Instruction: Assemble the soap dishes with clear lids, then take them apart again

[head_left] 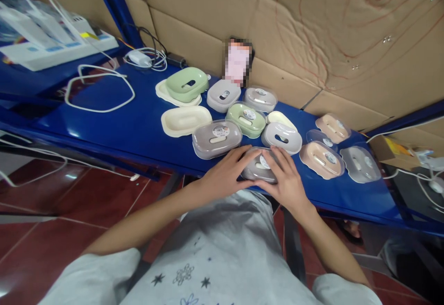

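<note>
Both hands rest on a grey soap box with a clear lid (pixel 258 170) at the front edge of the blue shelf (pixel 138 124). My left hand (pixel 227 171) grips its left side, and my right hand (pixel 282 177) covers its right side and top. Just behind it lie another grey lidded box (pixel 217 138), a green one (pixel 246 120) and a white-grey one (pixel 281 137).
Several more soap boxes are spread over the shelf: a green lid on a cream tray (pixel 185 84), an open cream tray (pixel 185 121), beige boxes (pixel 322 159) and loose clear lids (pixel 360 164) at the right. White cables (pixel 100 90) and a charger (pixel 140 58) lie left. Cardboard lines the back.
</note>
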### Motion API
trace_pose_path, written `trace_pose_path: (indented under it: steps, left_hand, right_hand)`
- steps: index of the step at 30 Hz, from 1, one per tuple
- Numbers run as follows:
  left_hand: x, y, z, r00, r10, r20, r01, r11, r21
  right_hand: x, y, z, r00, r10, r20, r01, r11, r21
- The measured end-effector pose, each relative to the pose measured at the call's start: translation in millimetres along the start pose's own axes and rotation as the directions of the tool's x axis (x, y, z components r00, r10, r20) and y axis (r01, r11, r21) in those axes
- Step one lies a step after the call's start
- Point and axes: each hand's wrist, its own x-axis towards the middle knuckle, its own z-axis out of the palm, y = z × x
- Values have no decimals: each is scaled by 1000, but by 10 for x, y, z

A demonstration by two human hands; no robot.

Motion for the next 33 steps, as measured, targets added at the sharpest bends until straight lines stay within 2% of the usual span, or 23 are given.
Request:
trace_pose_path:
  steps: [4,7,8,10,12,15,19,22,25,29,31,33]
  left_hand:
    - [-21,-27,14,1000,-12,-7,12,1000,16]
    - [-28,-30,27,1000,-14,-15,15,999,39]
    - [-27,-27,27,1000,-12,-9,12,999,45]
    - [-23,-17,23,1000,-13,3,13,999,51]
    - [-19,-7,17,1000,-16,10,16,999,51]
    - [-18,-1,12,1000,-13,16,12,998,61]
    - [-18,0,12,1000,-17,19,15,997,76]
    - [-16,7,11,999,-23,24,21,997,79]
    - [-18,19,14,999,-26,23,24,996,89]
    - [-24,19,20,1000,-23,-2,23,996,83]
    - [-26,15,25,1000,-23,-3,23,996,81]
    - [-25,16,34,999,-33,-1,33,995,92]
  right_hand:
    - [91,198,-238,993,-45,106,36,996,83]
    - [298,551,-457,993,85,80,-89,995,40]
    - [383,675,-513,985,136,107,-139,990,23]
    - [545,892,-583,954,155,258,-175,983,57]
    - [671,1043,-603,910,96,403,-164,977,138]
    - [763,1153,-577,882,57,468,-144,978,153]
    - [775,1209,-578,910,33,413,-96,987,133]
    - [809,1333,-642,966,56,252,-82,992,92]
    - [910,1590,-653,979,158,127,-162,986,28]
    - [1080,1891,-520,944,246,222,-235,969,-76]
    - [1133,1897,-448,933,258,250,-237,965,-113]
    - [1146,1790,-397,943,245,226,-212,964,-162]
